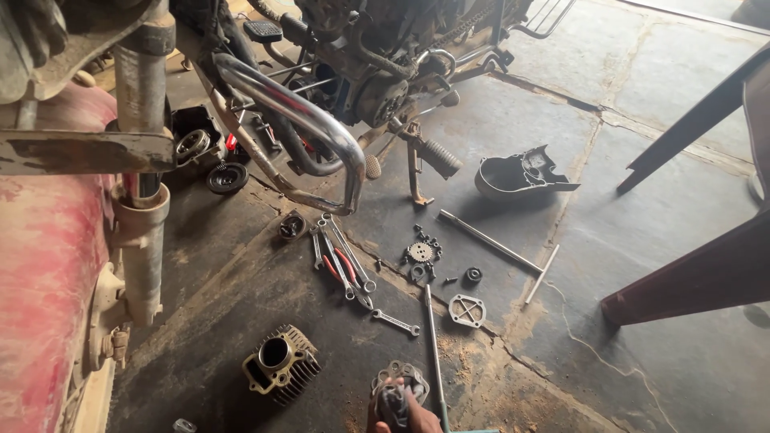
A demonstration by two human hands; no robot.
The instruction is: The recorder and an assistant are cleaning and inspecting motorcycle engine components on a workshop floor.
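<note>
Right hand (399,413), as far as the bottom edge of the view lets me judge, is closed around a dark cloth (391,401) pressed against a small grey engine casting (401,375). The casting sits at the fingertips, just above the floor. The wrist is cut off by the frame, the fingers curl forward over the cloth, and the other hand is out of view.

The step looks like wiping that casting clean. The next move would call for turning it in the grip to reach the unwiped faces without dropping it.

Far ahead of the hand stands the stripped motorcycle (353,72). A finned cylinder (281,366) lies near its left and a long rod (434,345) just beside its right. Spanners (341,261) lie ahead, a square plate (467,310) ahead to the right, and a small gear (420,252) beyond that.
</note>
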